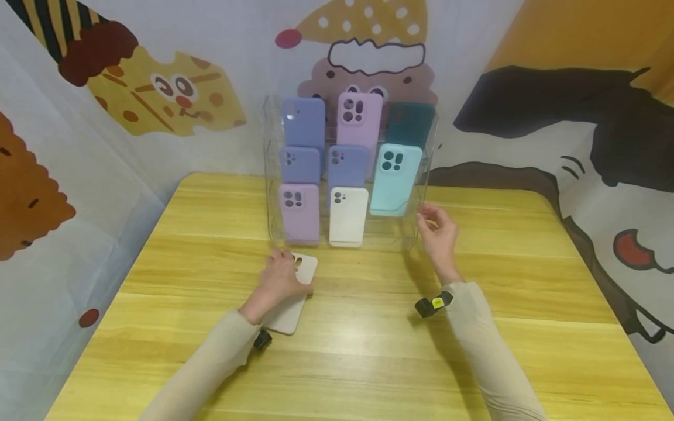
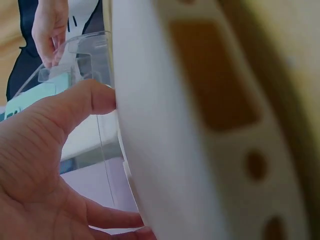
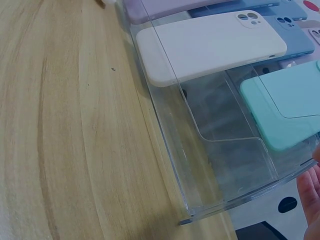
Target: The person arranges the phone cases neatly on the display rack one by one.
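My left hand (image 1: 276,278) grips a white phone case (image 1: 281,318) by its long edges. The case tilts over the table in front of the clear stand; its side cutouts show large and blurred in the left wrist view. My right hand (image 1: 441,237) pinches the right side panel of the clear tiered display stand (image 3: 235,165), fingertips at the panel's edge. Nearest to that hand on the stand is a mint phone case (image 1: 395,181). In the front tier lean a lilac phone case (image 1: 301,219) and another white phone case (image 1: 347,222).
Higher on the stand are blue-violet cases (image 1: 304,123), a tall lilac case (image 1: 363,131) and a dark teal case (image 1: 413,126). The stand is on a wooden table (image 1: 358,362), close to a cartoon-printed cloth (image 1: 221,29) behind it.
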Motion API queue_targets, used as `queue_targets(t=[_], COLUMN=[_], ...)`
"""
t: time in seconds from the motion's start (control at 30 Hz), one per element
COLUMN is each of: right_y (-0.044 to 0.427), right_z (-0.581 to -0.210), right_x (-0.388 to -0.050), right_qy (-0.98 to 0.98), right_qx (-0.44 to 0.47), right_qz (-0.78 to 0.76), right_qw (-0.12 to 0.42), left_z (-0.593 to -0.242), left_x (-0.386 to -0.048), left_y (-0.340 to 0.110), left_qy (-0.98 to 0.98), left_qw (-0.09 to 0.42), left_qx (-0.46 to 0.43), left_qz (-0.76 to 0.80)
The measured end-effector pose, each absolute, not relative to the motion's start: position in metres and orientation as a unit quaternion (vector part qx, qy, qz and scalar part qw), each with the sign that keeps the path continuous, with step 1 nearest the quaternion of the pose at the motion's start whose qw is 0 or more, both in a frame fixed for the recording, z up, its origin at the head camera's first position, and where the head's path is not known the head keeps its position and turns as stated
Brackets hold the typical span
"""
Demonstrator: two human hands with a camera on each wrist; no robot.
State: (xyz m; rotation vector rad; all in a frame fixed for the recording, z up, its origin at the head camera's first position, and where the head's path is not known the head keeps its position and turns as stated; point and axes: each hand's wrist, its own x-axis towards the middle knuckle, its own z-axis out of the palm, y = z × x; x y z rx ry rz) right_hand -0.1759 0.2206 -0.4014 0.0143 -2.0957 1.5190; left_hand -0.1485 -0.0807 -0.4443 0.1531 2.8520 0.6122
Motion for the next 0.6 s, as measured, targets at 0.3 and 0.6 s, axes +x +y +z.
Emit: queue_targets(t=[0.3, 0.6], right_y=[0.22, 0.22], right_z=[-0.402, -0.401], right_x=[-0.177, -0.176], right_qy=[-0.779, -0.787], right_qx=[-0.002, -0.008], right_qz=[0.566, 0.556], right_qw=[0.268, 0.265], left_z=[-0.432, -0.416], left_x=[-0.146, -0.144], left_y=[-0.064, -0.035], left_qy=[0.961, 0.946], left_qw=[0.1, 0.078], left_qx=[0.07, 0.116], left_qz=[0.249, 0.292])
